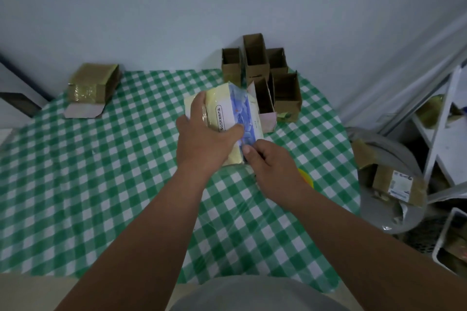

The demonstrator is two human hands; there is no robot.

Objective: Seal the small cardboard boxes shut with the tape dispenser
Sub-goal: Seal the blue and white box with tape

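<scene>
My left hand (204, 139) grips a plastic-wrapped pack (227, 111) with a pale yellow body and a blue and white label, lifted above the table. My right hand (271, 163) pinches the pack's near lower corner at the wrapper. Behind the pack stands a cluster of several open small cardboard boxes (267, 76). A taped cardboard box (93, 84) lies at the table's far left corner. A yellow and orange object (307, 178) peeks out from under my right wrist; what it is cannot be told.
The table carries a green and white checked cloth (101, 184) and stands against a pale wall. To the right is a grey round bin (389, 209) with a labelled cardboard parcel (399, 185) in it, and a white shelf unit (442, 121).
</scene>
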